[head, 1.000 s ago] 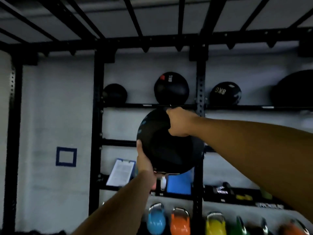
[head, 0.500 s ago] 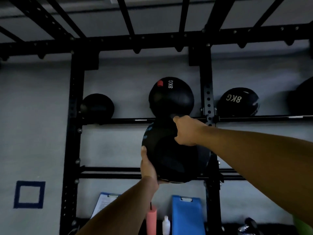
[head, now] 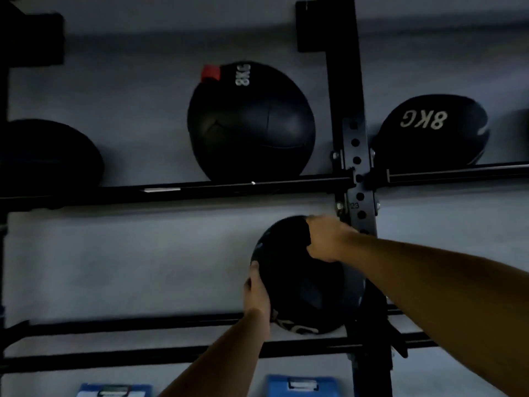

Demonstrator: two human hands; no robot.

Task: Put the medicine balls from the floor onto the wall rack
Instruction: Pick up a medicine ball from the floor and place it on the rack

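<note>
Ball: the black ball [head: 297, 285] is up at the wall rack, between the top shelf [head: 200, 191] and the lower shelf [head: 137, 323], just beside the post [head: 355, 167].
Left hand: the left hand [head: 257, 293] holds the ball's low left side.
Right hand: the right hand [head: 329, 239] grips the top, fingers [head: 315, 226] curled over it.
Which way: the lower shelf bars lie right under the ball. I cannot tell if it touches them.
Shape: round, so no long side to line up.
Next, I think: set it down on the bars, then let go.
</note>
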